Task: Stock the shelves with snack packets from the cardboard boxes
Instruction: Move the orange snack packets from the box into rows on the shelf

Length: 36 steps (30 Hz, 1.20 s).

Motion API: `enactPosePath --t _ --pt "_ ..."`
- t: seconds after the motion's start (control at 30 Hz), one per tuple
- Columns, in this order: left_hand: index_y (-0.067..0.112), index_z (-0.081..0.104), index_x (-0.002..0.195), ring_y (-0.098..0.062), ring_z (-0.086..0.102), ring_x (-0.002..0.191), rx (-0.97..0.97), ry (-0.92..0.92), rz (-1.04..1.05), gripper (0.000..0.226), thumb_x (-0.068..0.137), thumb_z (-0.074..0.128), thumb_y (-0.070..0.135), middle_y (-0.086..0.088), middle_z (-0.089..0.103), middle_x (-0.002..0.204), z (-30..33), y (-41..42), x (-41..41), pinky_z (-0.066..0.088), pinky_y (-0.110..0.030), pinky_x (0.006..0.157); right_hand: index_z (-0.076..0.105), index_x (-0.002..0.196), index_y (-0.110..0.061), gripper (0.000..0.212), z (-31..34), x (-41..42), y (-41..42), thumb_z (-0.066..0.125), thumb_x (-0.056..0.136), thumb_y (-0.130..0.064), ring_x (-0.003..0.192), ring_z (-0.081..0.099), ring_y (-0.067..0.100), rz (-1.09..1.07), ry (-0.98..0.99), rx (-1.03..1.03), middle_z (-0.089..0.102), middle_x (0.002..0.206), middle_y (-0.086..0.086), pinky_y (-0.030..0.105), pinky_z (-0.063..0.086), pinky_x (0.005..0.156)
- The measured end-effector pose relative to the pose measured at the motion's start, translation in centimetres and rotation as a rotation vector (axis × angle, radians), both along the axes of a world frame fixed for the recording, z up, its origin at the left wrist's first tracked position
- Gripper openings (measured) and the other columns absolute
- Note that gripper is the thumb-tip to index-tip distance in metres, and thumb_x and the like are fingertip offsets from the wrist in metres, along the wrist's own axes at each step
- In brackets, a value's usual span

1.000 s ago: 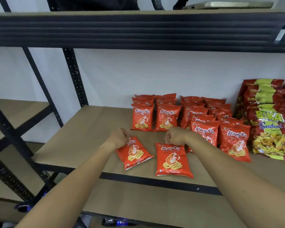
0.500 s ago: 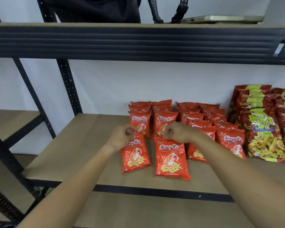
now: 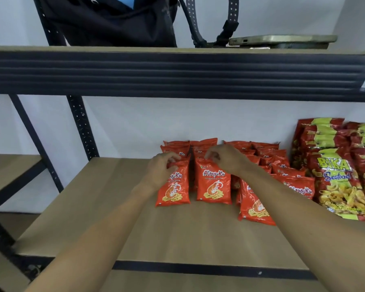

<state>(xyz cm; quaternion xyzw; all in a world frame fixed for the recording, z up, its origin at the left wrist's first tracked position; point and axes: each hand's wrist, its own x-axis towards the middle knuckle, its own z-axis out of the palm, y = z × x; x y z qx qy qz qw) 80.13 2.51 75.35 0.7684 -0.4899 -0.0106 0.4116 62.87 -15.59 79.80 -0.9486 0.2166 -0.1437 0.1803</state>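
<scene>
Two small orange prawn-cracker packets stand upright at the front of rows of the same packets on the brown shelf board [image 3: 105, 207]. My left hand [image 3: 159, 170] pinches the top edge of the left packet [image 3: 174, 187]. The top of the right packet [image 3: 213, 184] is pinched by my right hand [image 3: 224, 158]. Both packets lean back against the packets behind them. More orange packets [image 3: 255, 205] fill the rows under my right forearm. No cardboard box is in view.
Larger red and yellow seafood snack bags [image 3: 337, 182] stand at the right end of the shelf. A dark bag [image 3: 114, 20] and a flat phone-like device [image 3: 282, 40] lie on the upper shelf. Black perforated uprights [image 3: 80, 127] stand at the left. Bare board spreads left of the packets.
Both hands lifted the two orange packets from lying flat near the shelf front and pushed them back, upright, against the front of the rows.
</scene>
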Motion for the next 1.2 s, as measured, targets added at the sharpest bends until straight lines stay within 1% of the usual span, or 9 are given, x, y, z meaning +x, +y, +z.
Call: enactPosePath --t 0.17,0.4,0.47,0.53,0.67,0.77,0.83,0.9,1.2 --pt "0.032 0.070 0.107 -0.013 0.060 0.103 -0.021 -0.131 0.065 0.033 0.080 0.078 0.015 0.018 0.067 0.096 -0.8 -1.7 0.1 0.045 -0.046 0.095 0.069 0.104 -0.028 0.031 -0.5 1.1 -0.4 0.050 0.096 -0.005 0.083 0.065 0.015 -0.072 -0.044 -0.014 0.066 0.093 -0.007 0.035 0.057 0.078" --pt "0.032 0.069 0.109 -0.018 0.051 0.109 -0.085 -0.238 0.123 0.029 0.085 0.073 0.016 0.012 0.067 0.111 -2.4 -2.5 0.1 0.030 -0.032 0.089 0.067 0.110 -0.028 0.029 -1.3 1.2 -0.6 0.046 0.099 -0.011 0.054 0.057 0.008 -0.118 -0.073 -0.031 0.066 0.076 -0.004 0.027 0.047 0.058" --pt "0.032 0.068 0.112 -0.018 0.048 0.111 -0.100 -0.247 0.145 0.030 0.086 0.072 0.017 0.010 0.063 0.116 -2.8 -2.4 -0.1 0.027 -0.030 0.088 0.067 0.115 -0.024 0.029 -1.5 1.1 -0.1 0.047 0.099 -0.012 0.067 0.064 0.010 -0.123 -0.127 -0.060 0.069 0.085 -0.004 0.029 0.049 0.072" --pt "0.031 0.067 0.116 -0.019 0.046 0.115 -0.137 -0.279 0.180 0.032 0.087 0.071 0.018 0.007 0.059 0.120 -3.3 -2.0 -0.5 0.031 -0.034 0.091 0.066 0.121 -0.022 0.033 -2.4 0.9 0.5 0.051 0.094 -0.010 0.104 0.065 0.019 -0.143 -0.161 -0.152 0.070 0.113 0.000 0.041 0.048 0.097" --pt "0.026 0.057 0.134 -0.022 0.041 0.129 -0.192 -0.438 0.220 0.038 0.096 0.059 0.025 0.000 0.048 0.142 -4.5 -0.7 -2.3 0.033 -0.040 0.105 0.058 0.135 -0.016 0.051 -5.9 -0.3 2.9 0.063 0.084 -0.010 0.133 0.048 0.030 -0.171 -0.252 -0.376 0.056 0.138 0.008 0.050 0.041 0.109" --pt "0.022 0.038 0.151 -0.026 0.022 0.148 -0.077 -0.533 0.184 0.054 0.099 0.047 0.036 -0.006 0.025 0.160 -6.1 0.0 -3.4 0.021 -0.043 0.120 0.037 0.152 -0.016 0.063 -8.2 -1.0 4.3 0.057 0.093 -0.021 0.152 0.019 0.029 -0.159 -0.218 -0.419 0.029 0.161 0.010 0.046 0.021 0.122" --pt "0.022 0.020 0.158 -0.027 0.002 0.153 0.052 -0.588 0.171 0.065 0.101 0.037 0.047 -0.008 0.005 0.166 -7.7 0.0 -3.4 0.006 -0.044 0.124 0.019 0.159 -0.017 0.068 -9.6 -1.0 4.9 0.047 0.098 -0.030 0.154 -0.003 0.029 -0.168 -0.141 -0.422 0.007 0.167 0.010 0.046 0.010 0.125" --pt "0.021 0.011 0.159 -0.029 -0.005 0.153 0.138 -0.648 0.182 0.071 0.099 0.029 0.055 -0.010 -0.002 0.166 -8.8 -0.2 -3.0 0.004 -0.046 0.123 0.007 0.160 -0.018 0.071 -10.7 -0.9 5.2 0.041 0.100 -0.033 0.152 -0.015 0.029 -0.191 -0.082 -0.412 -0.008 0.167 0.009 0.047 0.001 0.124" --pt "0.018 0.013 0.159 -0.035 -0.001 0.152 0.220 -0.789 0.202 0.074 0.098 0.026 0.059 -0.015 0.002 0.165 -9.5 -0.6 -1.2 0.008 -0.050 0.121 -0.021 0.155 -0.023 0.072 -12.5 -0.3 5.7 0.029 0.105 -0.035 0.146 -0.034 0.026 -0.216 0.028 -0.323 -0.034 0.159 0.004 0.040 -0.013 0.120"
